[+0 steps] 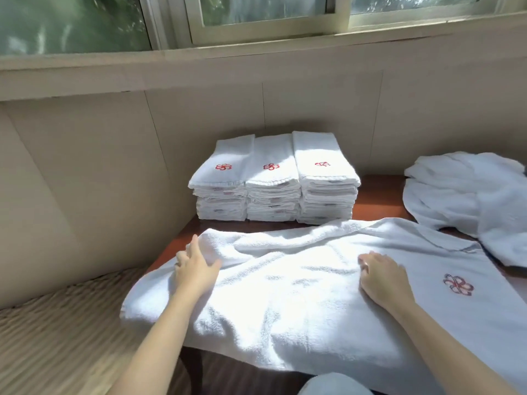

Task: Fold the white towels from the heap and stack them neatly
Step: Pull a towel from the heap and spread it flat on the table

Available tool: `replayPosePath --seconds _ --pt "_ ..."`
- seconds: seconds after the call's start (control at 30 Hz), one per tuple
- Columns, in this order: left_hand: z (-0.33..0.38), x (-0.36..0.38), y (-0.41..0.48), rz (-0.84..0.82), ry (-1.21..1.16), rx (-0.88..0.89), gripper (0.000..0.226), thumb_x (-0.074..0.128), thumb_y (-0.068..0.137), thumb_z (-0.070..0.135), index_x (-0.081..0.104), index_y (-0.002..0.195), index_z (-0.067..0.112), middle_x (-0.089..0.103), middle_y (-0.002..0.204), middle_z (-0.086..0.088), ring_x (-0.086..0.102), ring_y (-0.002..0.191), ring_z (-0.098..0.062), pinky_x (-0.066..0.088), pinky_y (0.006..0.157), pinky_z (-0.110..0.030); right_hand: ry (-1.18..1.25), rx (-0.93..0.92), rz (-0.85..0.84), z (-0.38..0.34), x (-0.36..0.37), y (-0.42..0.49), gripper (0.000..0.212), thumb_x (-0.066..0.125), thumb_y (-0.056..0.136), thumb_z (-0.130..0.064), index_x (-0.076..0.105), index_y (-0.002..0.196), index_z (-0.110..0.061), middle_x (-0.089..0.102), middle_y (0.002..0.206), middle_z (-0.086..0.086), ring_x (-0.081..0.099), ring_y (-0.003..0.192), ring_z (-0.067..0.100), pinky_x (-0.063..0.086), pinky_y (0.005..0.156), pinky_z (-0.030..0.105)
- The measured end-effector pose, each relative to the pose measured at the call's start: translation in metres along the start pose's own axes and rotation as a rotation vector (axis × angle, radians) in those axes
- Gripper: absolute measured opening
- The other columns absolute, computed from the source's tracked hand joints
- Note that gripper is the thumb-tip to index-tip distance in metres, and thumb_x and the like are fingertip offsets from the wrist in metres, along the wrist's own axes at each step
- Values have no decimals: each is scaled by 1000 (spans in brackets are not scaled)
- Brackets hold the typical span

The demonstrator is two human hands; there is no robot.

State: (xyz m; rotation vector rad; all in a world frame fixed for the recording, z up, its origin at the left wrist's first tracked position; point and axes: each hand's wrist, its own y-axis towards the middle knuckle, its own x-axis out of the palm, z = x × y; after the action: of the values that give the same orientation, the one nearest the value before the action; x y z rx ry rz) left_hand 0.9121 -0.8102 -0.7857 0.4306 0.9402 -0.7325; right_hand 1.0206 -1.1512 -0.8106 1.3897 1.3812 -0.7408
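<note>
A large white towel with a red flower emblem near its right end lies spread across the brown table. My left hand rests on the towel's left end with its fingers stretched out over a rumpled fold. Near the towel's middle, my right hand presses down on the cloth, fingers bent at the tips. Three side-by-side stacks of folded white towels with red emblems stand at the back of the table against the wall. A heap of unfolded white towels lies at the right.
A beige wall and a window sill run close behind the stacks. A woven beige surface lies to the left of the table. The towel hangs over the table's front edge.
</note>
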Motion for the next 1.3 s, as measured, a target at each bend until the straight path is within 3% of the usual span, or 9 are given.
replayPosePath --seconds 0.27,0.4,0.5,0.6,0.7,0.8,0.9,1.1,1.3 --pt "34 18 42 110 -886 -241 56 58 88 10 36 139 15 53 132 -11 59 104 -28 47 88 -36 -13 -88 -209 11 10 31 35 23 102 -38 41 132 -33 28 152 -10 16 144 15 14 110 54" --pt "47 6 61 61 -1364 -299 57 53 93 -4 34 144 12 47 133 -12 64 80 -22 50 83 -32 -39 -73 -198 4 13 50 36 27 101 -35 43 133 -34 33 149 -9 22 141 15 18 110 51" --pt "54 -15 78 172 -1303 -258 55 53 93 -7 35 142 9 38 144 -14 63 83 -24 50 84 -30 -86 -77 -159 -14 16 62 32 35 94 -22 52 120 -29 53 126 0 43 123 25 35 99 40" --pt "55 -39 98 263 -1198 -258 44 59 93 5 43 134 7 49 133 -18 58 70 -18 51 76 -29 38 -70 -208 -29 21 81 52 41 94 -25 32 145 -28 56 128 6 46 124 31 39 98 41" --pt "52 -59 117 322 -1135 -236 41 59 93 13 45 132 10 53 125 -15 55 76 -20 44 62 -28 622 95 -171 -45 17 97 67 50 94 -22 14 150 -24 58 116 13 55 106 28 42 91 36" --pt "50 -71 127 244 -1185 -175 38 57 95 17 45 131 13 54 104 -5 47 65 -13 41 59 -31 1337 442 23 -52 11 120 60 55 93 -12 23 142 -26 46 125 6 52 103 23 41 90 36" --pt "52 -74 125 142 -1275 -110 27 53 97 11 48 124 15 52 83 -3 46 64 -15 48 63 -40 1695 758 45 -46 9 136 38 54 92 -6 44 116 -34 50 102 6 47 69 17 47 72 33" --pt "24 -82 109 101 -1292 -87 20 51 96 7 56 112 17 54 84 -1 53 77 -16 50 71 -43 1543 801 133 -46 0 109 22 49 83 3 52 69 -14 57 52 2 55 45 11 47 47 21" --pt "-35 -66 80 180 -1125 -224 25 44 90 1 64 98 16 53 89 -6 52 87 -23 48 77 -38 1230 463 311 -50 -18 20 33 39 73 6 63 63 -15 58 60 2 52 40 7 43 35 16"
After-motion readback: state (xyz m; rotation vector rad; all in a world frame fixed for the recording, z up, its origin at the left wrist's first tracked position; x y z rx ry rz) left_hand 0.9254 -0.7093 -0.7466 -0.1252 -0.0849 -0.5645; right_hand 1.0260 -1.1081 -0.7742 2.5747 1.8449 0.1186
